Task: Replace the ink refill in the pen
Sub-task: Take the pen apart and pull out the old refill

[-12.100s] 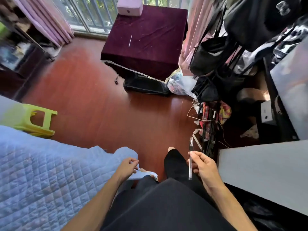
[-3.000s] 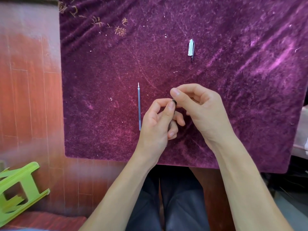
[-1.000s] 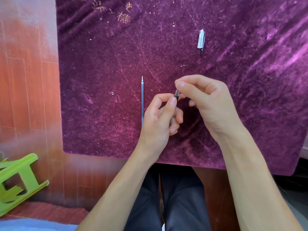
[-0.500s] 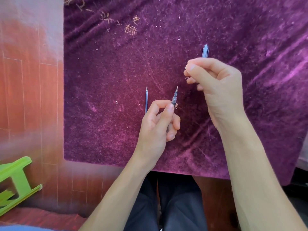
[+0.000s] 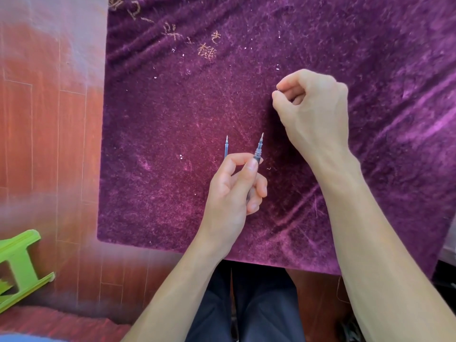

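In the head view, the pen (image 5: 258, 151) is pinched between thumb and forefinger of the left hand (image 5: 233, 193) over the purple velvet worktop (image 5: 172, 119), its tip pointing away from the person, with the bare refill point exposed past the barrel. A spare refill (image 5: 226, 147) is seen just left of the pen, lying on the worktop with its lower part hidden behind the left hand. The right hand (image 5: 313, 109) is held up and to the right of the pen, well apart from it, its fingers curled shut, possibly on a small part that cannot be made out. A green stool (image 5: 17, 262) stands on the floor far left of the pen.
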